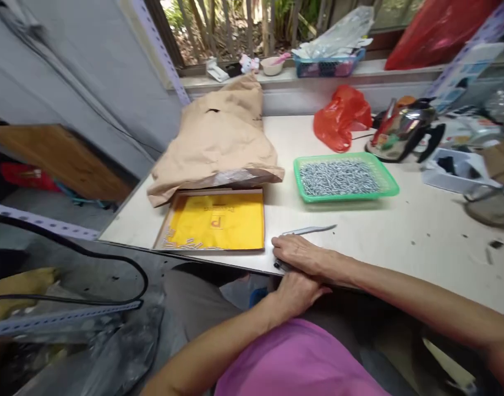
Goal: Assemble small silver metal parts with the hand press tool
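My right hand [297, 253] rests at the table's front edge, its fingers curled down over a small dark object [279, 265] that is mostly covered. Just below it, my left hand [299, 291] is closed against the edge, close under the right one; what its fingers hold, if anything, is hidden. Beyond the right hand lies a thin grey pointed tool [312, 230]. To the left is a shallow cardboard tray [263, 220] with a yellow printed sheet [219, 220] and several small metal pins [191, 243]. A green plastic basket [389, 184] full of similar metal pieces [338, 177] stands farther back.
A large brown paper sack [223, 137] lies behind the tray. Toward the back right are a red plastic bag [343, 118], a metal kettle [406, 132] and a white bin [445, 179]. A blue basket [328, 67] sits on the windowsill. A black cable [111, 261] loops at the left.
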Available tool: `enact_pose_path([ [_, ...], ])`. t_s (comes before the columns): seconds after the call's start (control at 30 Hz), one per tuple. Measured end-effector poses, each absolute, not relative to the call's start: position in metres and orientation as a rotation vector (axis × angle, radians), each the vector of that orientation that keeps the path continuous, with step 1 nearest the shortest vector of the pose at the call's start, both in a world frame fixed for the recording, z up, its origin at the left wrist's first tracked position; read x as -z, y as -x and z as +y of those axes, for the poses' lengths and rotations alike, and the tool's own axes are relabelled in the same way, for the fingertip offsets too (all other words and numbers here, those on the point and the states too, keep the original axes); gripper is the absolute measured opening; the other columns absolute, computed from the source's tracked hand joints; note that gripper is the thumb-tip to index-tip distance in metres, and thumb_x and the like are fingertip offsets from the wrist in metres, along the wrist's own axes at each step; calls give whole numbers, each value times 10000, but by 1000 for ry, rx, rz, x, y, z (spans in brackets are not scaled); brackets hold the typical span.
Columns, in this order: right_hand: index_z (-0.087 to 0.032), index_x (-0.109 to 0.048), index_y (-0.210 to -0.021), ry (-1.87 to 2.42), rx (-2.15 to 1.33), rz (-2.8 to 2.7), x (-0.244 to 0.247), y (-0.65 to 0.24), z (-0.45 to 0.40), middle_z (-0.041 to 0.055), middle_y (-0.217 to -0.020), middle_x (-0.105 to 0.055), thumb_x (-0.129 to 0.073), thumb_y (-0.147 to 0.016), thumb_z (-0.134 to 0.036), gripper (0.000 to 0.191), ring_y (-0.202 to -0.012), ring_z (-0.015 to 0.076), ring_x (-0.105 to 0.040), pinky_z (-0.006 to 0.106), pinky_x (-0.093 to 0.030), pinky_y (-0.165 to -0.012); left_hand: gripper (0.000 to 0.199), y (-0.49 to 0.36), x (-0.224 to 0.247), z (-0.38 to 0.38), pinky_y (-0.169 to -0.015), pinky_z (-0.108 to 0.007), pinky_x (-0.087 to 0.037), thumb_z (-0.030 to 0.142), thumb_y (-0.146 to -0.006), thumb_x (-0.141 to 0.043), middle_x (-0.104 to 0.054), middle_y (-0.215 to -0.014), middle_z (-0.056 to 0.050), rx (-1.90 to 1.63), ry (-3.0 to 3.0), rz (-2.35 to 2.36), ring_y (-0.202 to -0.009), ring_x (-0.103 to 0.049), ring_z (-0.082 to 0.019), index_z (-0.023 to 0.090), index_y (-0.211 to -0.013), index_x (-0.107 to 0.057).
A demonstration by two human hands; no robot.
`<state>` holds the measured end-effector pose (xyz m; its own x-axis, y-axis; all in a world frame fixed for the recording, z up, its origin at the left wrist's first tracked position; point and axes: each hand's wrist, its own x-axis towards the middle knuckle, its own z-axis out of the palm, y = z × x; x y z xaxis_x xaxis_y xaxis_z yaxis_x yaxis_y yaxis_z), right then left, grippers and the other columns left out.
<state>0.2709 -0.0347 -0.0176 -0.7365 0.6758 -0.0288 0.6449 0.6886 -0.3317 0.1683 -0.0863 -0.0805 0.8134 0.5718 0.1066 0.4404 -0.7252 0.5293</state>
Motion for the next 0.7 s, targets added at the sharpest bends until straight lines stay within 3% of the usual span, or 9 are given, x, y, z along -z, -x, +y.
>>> enact_pose_path([
  [0.17,-167,-598,-952,1052,-425,-2423,-4,-279,-22,56,-883,-616,-440,-935,-154,160,-775,146,-581,255,-479,-695,493,-166,63,-90,-1082,-383,-391,449,-914,-522,-583,-1312,-129,-408,-2587,692,-1298,-465,-263,128,-1289,-524],
  [0.27,-204,-591,-1069,1151,-115,-2031,-37,-310,-6,44,-923,-649,-461,-957,-247,176,-809,151,-610,285,-491,-754,373,-143,38,-80,-1098,-376,-375,340,-963,-437,-550,-1349,-107,-508,-2668,748,-1349,-397,-232,165,-1278,-531],
  [0.37,-205,-614,-1123,1324,165,-1929,-55,-355,15,54,-980,-675,-489,-954,-315,237,-823,164,-628,304,-489,-770,314,-86,9,-53,-983,-376,-455,167,-952,-374,-639,-1167,-96,-585,-2625,1227,-1138,-550,-212,205,-1142,-621],
  [0.43,-200,-633,-1143,1472,291,-1986,-51,-383,27,81,-1021,-671,-466,-964,-360,292,-883,204,-625,329,-485,-755,294,-35,-8,-29,-896,-377,-471,171,-941,-388,-657,-1019,-94,-484,-2511,1657,-992,-569,-229,197,-1040,-664],
  [0.5,-229,-610,-1224,1604,339,-2029,-41,-400,30,104,-1117,-633,-456,-960,-422,361,-931,248,-609,359,-486,-726,274,13,-18,-8,-877,-371,-448,206,-934,-412,-645,-953,-97,-278,-2366,1943,-975,-538,-247,169,-979,-680],
  [0.6,-284,-527,-1332,1616,256,-2046,-25,-403,16,107,-1250,-547,-428,-959,-452,421,-974,282,-596,401,-503,-739,234,64,-19,9,-860,-342,-424,200,-897,-465,-638,-860,-85,-142,-2283,1991,-917,-535,-234,146,-850,-688],
  [0.7,-263,-521,-1336,1524,138,-2092,-15,-391,-8,108,-1250,-548,-417,-964,-424,419,-996,292,-602,407,-522,-747,217,84,-11,13,-848,-309,-409,196,-860,-501,-636,-798,-71,-49,-2257,1943,-870,-552,-215,170,-731,-674],
])
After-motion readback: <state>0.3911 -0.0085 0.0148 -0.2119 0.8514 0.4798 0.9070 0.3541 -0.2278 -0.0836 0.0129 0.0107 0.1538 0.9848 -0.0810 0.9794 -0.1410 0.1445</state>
